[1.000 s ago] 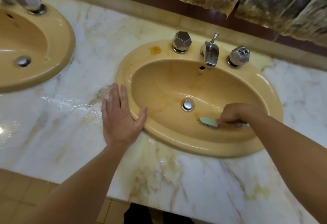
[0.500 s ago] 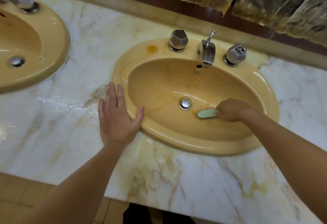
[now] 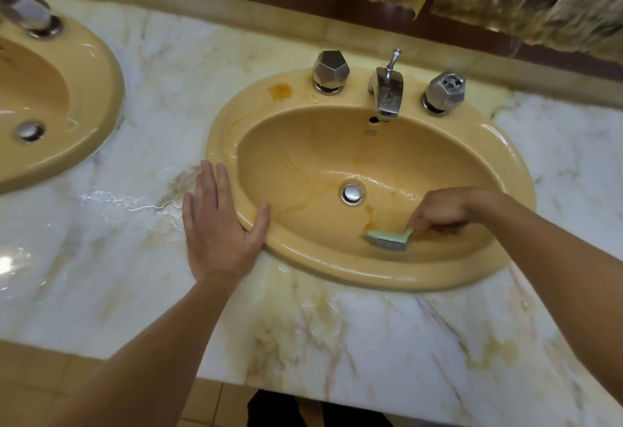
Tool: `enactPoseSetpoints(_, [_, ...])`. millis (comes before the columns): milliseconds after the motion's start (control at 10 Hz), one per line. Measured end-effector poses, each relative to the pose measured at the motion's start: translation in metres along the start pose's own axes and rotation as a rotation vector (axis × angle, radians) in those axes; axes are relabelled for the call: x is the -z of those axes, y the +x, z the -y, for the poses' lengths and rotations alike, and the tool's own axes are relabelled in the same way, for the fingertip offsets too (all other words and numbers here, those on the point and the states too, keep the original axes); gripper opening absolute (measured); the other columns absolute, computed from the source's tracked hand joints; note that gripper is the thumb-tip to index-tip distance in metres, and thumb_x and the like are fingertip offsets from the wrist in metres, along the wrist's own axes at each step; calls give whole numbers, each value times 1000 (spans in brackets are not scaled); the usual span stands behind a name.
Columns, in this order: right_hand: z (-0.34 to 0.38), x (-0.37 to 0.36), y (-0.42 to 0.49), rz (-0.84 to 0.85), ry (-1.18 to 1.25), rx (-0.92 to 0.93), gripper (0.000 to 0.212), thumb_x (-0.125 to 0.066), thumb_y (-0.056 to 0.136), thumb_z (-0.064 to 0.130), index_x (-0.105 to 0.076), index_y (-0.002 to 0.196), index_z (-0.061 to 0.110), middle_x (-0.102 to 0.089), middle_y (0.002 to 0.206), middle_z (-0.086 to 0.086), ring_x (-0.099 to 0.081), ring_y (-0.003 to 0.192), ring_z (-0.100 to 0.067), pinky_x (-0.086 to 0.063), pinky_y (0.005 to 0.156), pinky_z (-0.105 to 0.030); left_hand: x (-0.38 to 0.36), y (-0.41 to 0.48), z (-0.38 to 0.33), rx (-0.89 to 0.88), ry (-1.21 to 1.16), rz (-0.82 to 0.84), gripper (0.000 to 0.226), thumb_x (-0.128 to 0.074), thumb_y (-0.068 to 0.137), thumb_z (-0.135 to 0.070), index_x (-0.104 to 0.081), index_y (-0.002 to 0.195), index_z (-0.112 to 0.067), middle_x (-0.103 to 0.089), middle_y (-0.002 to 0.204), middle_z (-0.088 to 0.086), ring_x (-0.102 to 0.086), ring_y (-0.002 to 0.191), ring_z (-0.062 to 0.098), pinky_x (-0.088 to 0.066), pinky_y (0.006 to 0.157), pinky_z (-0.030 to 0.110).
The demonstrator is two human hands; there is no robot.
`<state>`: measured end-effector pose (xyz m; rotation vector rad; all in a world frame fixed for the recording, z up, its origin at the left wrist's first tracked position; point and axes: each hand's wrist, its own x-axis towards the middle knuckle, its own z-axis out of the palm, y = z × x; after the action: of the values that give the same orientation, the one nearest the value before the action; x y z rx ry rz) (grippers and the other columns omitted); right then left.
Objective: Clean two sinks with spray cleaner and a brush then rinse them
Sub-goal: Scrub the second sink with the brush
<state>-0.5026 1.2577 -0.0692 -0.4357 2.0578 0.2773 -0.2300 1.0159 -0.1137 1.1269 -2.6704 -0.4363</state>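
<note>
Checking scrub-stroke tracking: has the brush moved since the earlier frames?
Yes. The brush in the right hand slid nearer the person, farther from the drain.

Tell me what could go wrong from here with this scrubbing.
The left hand rests flat on the wet countertop and sink rim, so it might slip. The right hand works the brush near the drain; the orange stain beside the knob may get missed.
</note>
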Motion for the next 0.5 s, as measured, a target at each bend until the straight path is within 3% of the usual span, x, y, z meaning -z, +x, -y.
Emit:
enactPoseSetpoints(100, [3,-3,-3,-153,55,-24,38,-43,100,30,-69,108,4,-62,99,-12,-58,85,-27,-43,69,-29,1,0,0,-3,-1,4,91,-31,93,-70,-13,162,-14,-3,171,4,-7,156,15,-8,127,45])
enactPoseSetpoints(200, [2,-5,4,18,59,-11,34,-53,97,30,-70,105,1,-57,74,-8,-50,56,-22,-40,50,-24,1,0,-1,-1,1,-4,90,-30,93,-69,-13,162,-14,-4,171,3,-8,156,15,-9,127,45])
enactPoseSetpoints(300, [4,-3,4,-46,61,-15,32,-54,97,30,-72,110,6,-65,90,-11,-57,70,-24,-47,61,-26,1,0,0,-2,-8,-1,90,-31,93,-69,-13,162,-14,-4,171,3,-8,156,15,-9,127,45])
enactPoseSetpoints(400, [10,-4,3,97,132,33,25,-58,95,29,-71,98,7,-55,79,-9,-44,56,-21,-38,50,-24,1,0,-1,1,-6,-2,89,-31,93,-68,-13,162,-14,-4,171,3,-7,156,15,-9,127,45])
enactPoseSetpoints(500, [15,-6,2,-44,98,9,35,-51,97,32,-71,107,6,-63,93,-10,-58,73,-26,-45,61,-27,1,0,0,-1,-9,0,89,-31,93,-68,-13,162,-15,-3,171,3,-6,156,14,-8,127,44])
